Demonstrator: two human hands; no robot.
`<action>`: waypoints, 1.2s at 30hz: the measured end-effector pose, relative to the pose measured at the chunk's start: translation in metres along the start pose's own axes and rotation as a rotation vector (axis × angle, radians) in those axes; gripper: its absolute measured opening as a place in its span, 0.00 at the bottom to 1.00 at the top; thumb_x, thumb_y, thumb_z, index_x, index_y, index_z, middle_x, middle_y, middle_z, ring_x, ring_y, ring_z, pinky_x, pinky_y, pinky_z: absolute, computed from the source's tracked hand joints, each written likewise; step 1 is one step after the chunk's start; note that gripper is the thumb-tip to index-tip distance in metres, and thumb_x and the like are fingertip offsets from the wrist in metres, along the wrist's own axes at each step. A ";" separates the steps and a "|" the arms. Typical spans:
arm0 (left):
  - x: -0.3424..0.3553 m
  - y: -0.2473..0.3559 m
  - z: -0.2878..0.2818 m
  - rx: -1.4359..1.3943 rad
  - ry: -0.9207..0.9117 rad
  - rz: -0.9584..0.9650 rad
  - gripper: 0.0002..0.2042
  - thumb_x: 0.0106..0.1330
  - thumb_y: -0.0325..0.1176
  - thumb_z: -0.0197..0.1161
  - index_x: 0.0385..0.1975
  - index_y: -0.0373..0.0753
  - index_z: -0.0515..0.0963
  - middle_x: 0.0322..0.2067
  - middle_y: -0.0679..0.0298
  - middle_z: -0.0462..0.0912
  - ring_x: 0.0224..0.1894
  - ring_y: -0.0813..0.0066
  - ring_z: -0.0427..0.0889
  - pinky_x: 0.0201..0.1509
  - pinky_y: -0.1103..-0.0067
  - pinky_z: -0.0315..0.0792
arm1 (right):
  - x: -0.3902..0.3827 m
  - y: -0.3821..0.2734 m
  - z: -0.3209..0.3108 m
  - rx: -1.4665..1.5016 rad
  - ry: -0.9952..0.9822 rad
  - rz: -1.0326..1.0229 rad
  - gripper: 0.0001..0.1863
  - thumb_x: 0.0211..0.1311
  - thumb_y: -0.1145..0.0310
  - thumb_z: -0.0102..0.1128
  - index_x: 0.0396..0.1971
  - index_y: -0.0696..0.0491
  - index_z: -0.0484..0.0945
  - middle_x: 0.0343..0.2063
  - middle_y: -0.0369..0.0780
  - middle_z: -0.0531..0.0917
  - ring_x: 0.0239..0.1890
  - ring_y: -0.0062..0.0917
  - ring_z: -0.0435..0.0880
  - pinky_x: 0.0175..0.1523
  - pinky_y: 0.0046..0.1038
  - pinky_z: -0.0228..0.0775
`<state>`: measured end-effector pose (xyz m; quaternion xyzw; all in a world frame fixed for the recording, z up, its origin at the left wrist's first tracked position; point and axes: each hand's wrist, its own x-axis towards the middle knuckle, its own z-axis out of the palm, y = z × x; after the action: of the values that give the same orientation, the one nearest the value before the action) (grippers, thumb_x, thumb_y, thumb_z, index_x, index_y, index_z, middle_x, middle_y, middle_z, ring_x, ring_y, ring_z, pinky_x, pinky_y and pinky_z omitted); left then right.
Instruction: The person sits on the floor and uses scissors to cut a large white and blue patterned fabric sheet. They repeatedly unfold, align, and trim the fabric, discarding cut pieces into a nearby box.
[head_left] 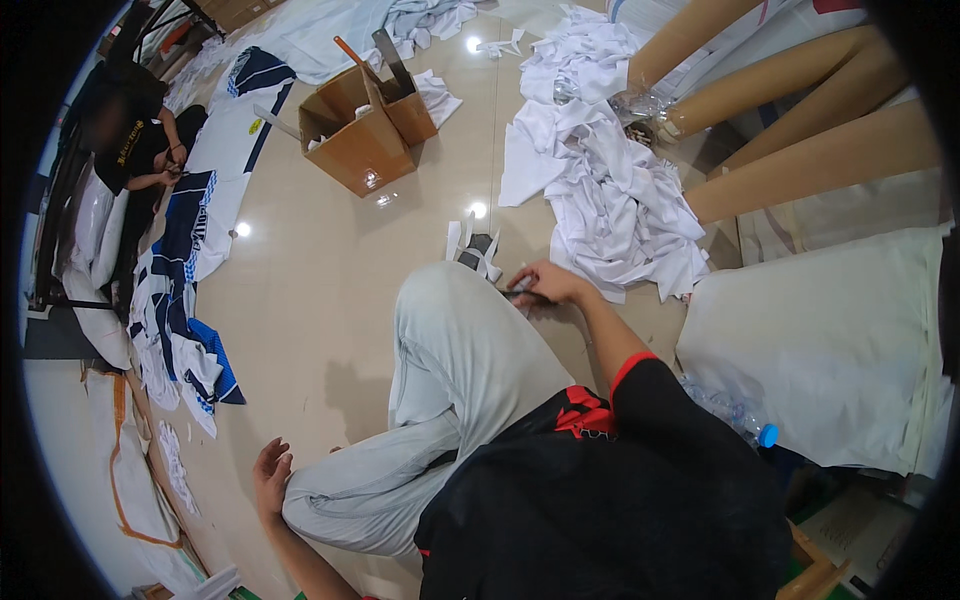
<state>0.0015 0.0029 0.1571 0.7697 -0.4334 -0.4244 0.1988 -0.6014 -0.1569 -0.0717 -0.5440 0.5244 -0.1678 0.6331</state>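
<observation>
My right hand (550,287) is low over the floor just right of my raised knee. Its fingers are closed on a small dark thing, partly hidden by the hand, whose kind I cannot make out. White strips and a dark grey scrap (481,245) lie on the floor just beyond that knee. My left hand (270,478) hangs beside my other, bent knee at the lower left, fingers loosely apart and holding nothing. A big heap of crumpled white cloth (610,190) lies ahead to the right.
Two brown cardboard boxes (360,150) holding long tools stand ahead. Dark blue and white fabric (190,225) spreads at left, where a seated person (150,140) handles it. Brown tubes (810,160) jut in from the right, above a white sack (810,340) and a plastic bottle (735,415).
</observation>
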 end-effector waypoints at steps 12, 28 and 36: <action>0.012 -0.027 -0.003 -0.028 -0.065 -0.017 0.27 0.65 0.39 0.69 0.62 0.36 0.71 0.54 0.58 0.79 0.48 0.73 0.79 0.46 0.77 0.75 | -0.009 -0.036 -0.049 0.092 0.218 -0.041 0.29 0.48 0.60 0.79 0.48 0.59 0.80 0.29 0.41 0.87 0.22 0.20 0.81 0.26 0.24 0.73; 0.007 -0.036 -0.006 -0.027 -0.021 -0.075 0.27 0.66 0.42 0.68 0.62 0.37 0.71 0.53 0.60 0.79 0.48 0.73 0.79 0.47 0.76 0.74 | 0.033 -0.040 -0.118 -0.104 0.258 -0.049 0.26 0.43 0.58 0.80 0.42 0.56 0.84 0.29 0.41 0.87 0.24 0.21 0.82 0.26 0.27 0.72; -0.001 -0.020 -0.004 0.032 -0.003 -0.071 0.26 0.67 0.41 0.66 0.62 0.37 0.72 0.52 0.60 0.80 0.49 0.73 0.79 0.49 0.76 0.73 | 0.033 -0.011 -0.100 -0.037 0.328 0.026 0.26 0.46 0.57 0.80 0.43 0.57 0.82 0.24 0.40 0.85 0.20 0.20 0.79 0.24 0.27 0.70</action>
<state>0.0145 0.0143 0.1461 0.7868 -0.4130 -0.4256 0.1708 -0.6689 -0.2376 -0.0640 -0.5140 0.6308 -0.2367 0.5309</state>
